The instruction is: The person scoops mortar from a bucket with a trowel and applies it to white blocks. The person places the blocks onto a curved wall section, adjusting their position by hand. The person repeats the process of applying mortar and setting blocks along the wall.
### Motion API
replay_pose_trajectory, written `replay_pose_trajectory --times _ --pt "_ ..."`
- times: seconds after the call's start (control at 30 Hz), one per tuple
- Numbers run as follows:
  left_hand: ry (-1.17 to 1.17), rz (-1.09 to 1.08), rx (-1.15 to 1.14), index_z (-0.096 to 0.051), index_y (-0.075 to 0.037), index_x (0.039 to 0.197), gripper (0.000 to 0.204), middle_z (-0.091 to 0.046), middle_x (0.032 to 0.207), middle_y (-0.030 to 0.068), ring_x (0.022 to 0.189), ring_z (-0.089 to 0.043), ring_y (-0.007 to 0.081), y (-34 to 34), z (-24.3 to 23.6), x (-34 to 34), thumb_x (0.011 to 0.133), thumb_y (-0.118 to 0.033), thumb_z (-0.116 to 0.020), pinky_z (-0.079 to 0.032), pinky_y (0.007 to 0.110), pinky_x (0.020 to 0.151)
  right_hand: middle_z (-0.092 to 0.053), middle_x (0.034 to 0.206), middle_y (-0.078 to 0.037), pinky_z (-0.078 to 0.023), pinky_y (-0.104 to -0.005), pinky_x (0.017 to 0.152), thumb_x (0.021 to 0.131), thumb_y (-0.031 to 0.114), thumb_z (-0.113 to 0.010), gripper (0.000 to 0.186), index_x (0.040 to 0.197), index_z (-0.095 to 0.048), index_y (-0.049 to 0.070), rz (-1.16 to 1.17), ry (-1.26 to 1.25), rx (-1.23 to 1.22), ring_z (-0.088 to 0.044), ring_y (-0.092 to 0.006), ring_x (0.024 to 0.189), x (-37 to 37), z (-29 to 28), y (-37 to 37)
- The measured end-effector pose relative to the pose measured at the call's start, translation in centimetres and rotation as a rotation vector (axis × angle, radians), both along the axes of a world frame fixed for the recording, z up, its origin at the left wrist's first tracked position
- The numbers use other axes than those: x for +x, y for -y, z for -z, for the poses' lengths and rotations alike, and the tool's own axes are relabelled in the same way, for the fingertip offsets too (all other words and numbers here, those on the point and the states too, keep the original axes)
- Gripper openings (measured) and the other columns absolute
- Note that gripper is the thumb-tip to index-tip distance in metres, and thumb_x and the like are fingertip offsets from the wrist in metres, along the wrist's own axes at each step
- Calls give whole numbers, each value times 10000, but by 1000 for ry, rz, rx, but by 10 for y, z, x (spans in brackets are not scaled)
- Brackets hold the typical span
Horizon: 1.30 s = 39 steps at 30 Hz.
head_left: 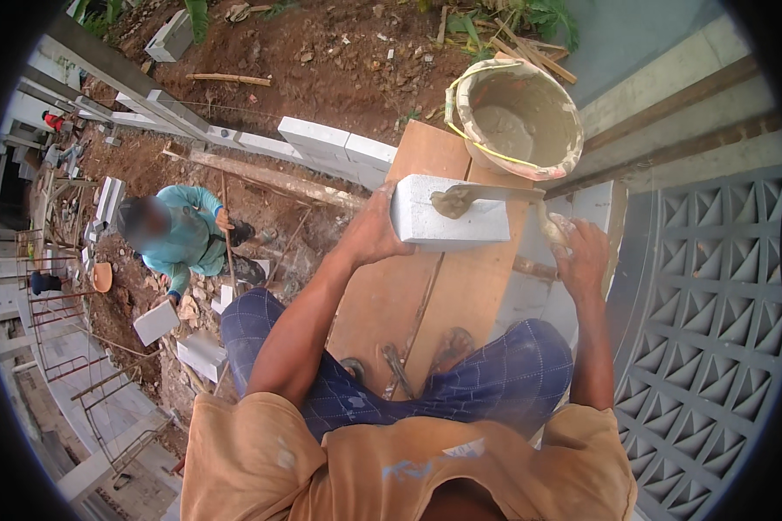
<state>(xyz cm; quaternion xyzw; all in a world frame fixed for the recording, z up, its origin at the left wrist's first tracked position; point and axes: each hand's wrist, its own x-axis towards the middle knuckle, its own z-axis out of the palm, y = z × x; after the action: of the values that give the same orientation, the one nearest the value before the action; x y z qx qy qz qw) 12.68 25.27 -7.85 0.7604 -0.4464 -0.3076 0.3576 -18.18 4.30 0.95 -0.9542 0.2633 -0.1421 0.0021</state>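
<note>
My left hand (375, 224) grips the left end of a white lightweight block (456, 228), its fingers wrapped round that end. The block is held above the wooden planks (378, 300) in front of me. In my right hand (585, 256) is the handle of a trowel (500, 194). Its blade reaches leftward over the block's top, and a lump of grey mortar (451, 203) shows at its tip. Whether the blade presses on the block I cannot tell. Beyond the block stands a bucket (539, 95) with grey mortar inside and a yellow-green handle.
A tool (398, 369) lies on the planks by my feet. A grey patterned block wall (704, 286) rises on my right. Down to the left, a co-worker (187, 230) holds a pole and a white block (155, 323). A low white block wall (317, 143) runs beyond.
</note>
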Motion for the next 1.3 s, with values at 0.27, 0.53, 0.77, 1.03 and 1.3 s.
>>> replay_pose_trajectory --times 0.27,0.53,0.77,1.03,1.3 --pt "-10 32 15 -286 85 1519 1227 -468 1443 282 1370 -455 400 -3 -7 -3 533 -270 -923 -378 416 1173 -652 1004 -93 -503 -390 853 898 203 -672 473 1354 -627 89 133 -28 456 -632 -249 934 -23 -11 -21" --pt "104 31 12 -290 81 1515 1220 -459 1452 279 1378 -441 402 0 2 -8 547 -280 -938 -374 425 1177 -624 1009 -78 -526 -315 736 1008 322 -577 532 1474 -508 75 363 -356 1331 -572 -142 889 10 -50 -37" --pt "94 20 54 -274 69 1530 1246 -448 1476 269 1398 -431 390 -7 2 -4 544 -288 -946 -380 421 1177 -647 1314 -159 -477 -457 994 971 377 -564 555 1466 -515 131 209 -432 710 -600 -381 1194 -14 -64 -54" --pt "78 21 23 -278 44 1537 1251 -453 1476 257 1395 -436 385 -4 5 -6 534 -282 -950 -381 425 1176 -652 1308 -201 -487 -447 1001 943 363 -655 596 1468 -510 122 384 -232 857 -618 -394 1198 -74 -2 -72" --pt "5 35 7 -291 72 1520 1231 -454 1478 258 1401 -427 390 -4 7 -5 535 -281 -940 -370 424 1185 -686 1222 -185 -484 -399 990 921 328 -702 526 1377 -604 85 390 -188 701 -651 -312 1134 -103 -77 -31"
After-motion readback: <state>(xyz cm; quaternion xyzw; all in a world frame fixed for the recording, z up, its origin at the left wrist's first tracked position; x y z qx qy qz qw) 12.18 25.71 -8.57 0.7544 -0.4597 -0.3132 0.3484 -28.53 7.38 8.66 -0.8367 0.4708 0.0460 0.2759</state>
